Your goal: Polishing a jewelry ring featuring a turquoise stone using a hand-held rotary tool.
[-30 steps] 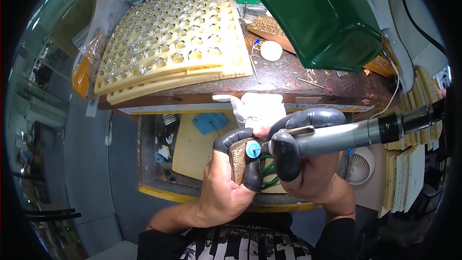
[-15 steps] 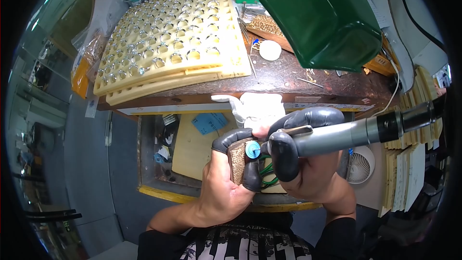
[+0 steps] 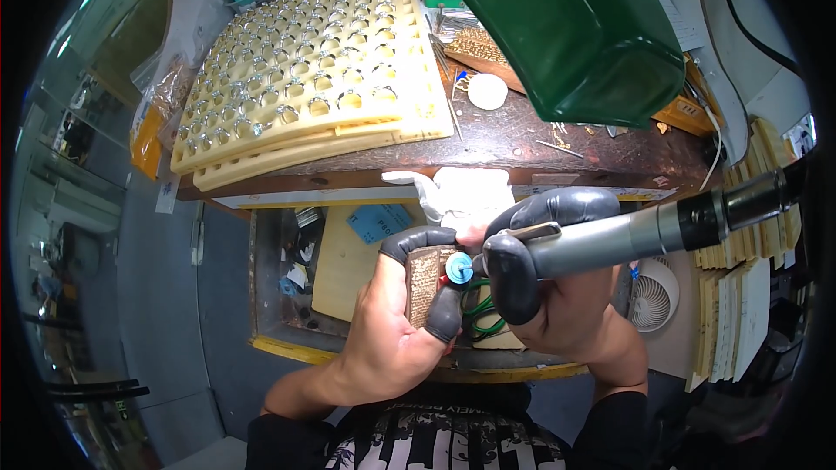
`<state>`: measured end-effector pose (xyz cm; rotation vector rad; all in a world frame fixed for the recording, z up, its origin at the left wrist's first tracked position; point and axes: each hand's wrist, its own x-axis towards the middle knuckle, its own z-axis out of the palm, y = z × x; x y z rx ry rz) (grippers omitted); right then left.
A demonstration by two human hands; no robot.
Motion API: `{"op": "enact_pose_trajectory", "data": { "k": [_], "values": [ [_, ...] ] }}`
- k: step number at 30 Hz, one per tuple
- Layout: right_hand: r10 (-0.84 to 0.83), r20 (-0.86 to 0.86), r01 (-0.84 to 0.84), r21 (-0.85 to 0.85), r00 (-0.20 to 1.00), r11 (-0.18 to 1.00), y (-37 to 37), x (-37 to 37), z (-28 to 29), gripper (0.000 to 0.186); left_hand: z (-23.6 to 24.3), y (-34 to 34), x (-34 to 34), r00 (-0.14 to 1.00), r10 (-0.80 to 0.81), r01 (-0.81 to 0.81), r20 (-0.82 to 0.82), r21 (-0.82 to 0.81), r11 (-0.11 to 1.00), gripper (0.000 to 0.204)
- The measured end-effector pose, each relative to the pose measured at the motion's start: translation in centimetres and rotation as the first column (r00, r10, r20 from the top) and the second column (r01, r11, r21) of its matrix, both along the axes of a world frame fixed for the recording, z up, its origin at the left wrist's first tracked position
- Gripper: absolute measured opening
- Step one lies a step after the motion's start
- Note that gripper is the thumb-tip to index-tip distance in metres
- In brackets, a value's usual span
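In my right hand [image 3: 531,274], black finger cots cover the fingers wrapped round a grey rotary handpiece [image 3: 610,244] that points left. A small light-blue polishing disc [image 3: 459,267] sits at the handpiece's tip. My left hand [image 3: 392,313], also in black finger cots, grips a brown, rough-textured rectangular block [image 3: 425,287]. The disc is right beside the block's right edge, between my left fingertips; whether they touch I cannot tell. A bit of red shows under the disc. Any small workpiece there is hidden. A white cloth [image 3: 470,196] hangs at the bench edge just beyond my hands.
Cream trays [image 3: 322,78] of stone-set rings lie on the dark wooden bench [image 3: 514,144]. A green lamp shade [image 3: 575,43] overhangs the right side, near a round white object [image 3: 488,91]. Below is an open drawer [image 3: 326,344] with a blue card [image 3: 380,223] and a green cord [image 3: 483,313].
My left hand and the block have shifted slightly left and turned a little, showing more of the block's face and some red under the disc. The handpiece has tilted slightly.
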<state>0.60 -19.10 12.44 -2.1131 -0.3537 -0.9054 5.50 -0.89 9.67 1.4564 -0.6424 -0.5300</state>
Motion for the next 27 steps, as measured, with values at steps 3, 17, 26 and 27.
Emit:
{"op": "enact_pose_trajectory", "data": {
  "k": [3, 17, 26, 27],
  "values": [
    [-0.001, -0.015, 0.001, 0.022, 1.000, 1.000, -0.06, -0.07, -0.23, 0.010, -0.07, -0.08, -0.09, 0.998, 0.014, -0.014, 0.060, -0.003, 1.000, 0.045],
    [-0.051, -0.023, 0.049, -0.069, 0.998, 0.996, 0.11, -0.11, 0.17, 0.009, -0.40, -0.22, -0.17, 0.984, 0.063, -0.065, 0.164, 0.007, 0.998, 0.048],
    [-0.048, -0.011, 0.047, -0.039, 0.999, 0.998, 0.18, -0.02, 0.21, 0.010, -0.72, -0.36, -0.23, 0.987, 0.073, -0.072, 0.141, -0.012, 0.997, 0.049],
    [-0.048, -0.012, 0.047, -0.039, 0.999, 0.998, 0.17, -0.05, 0.33, 0.010, -0.80, -0.39, -0.22, 0.984, 0.081, -0.079, 0.161, -0.018, 0.997, 0.049]
  ]
}}
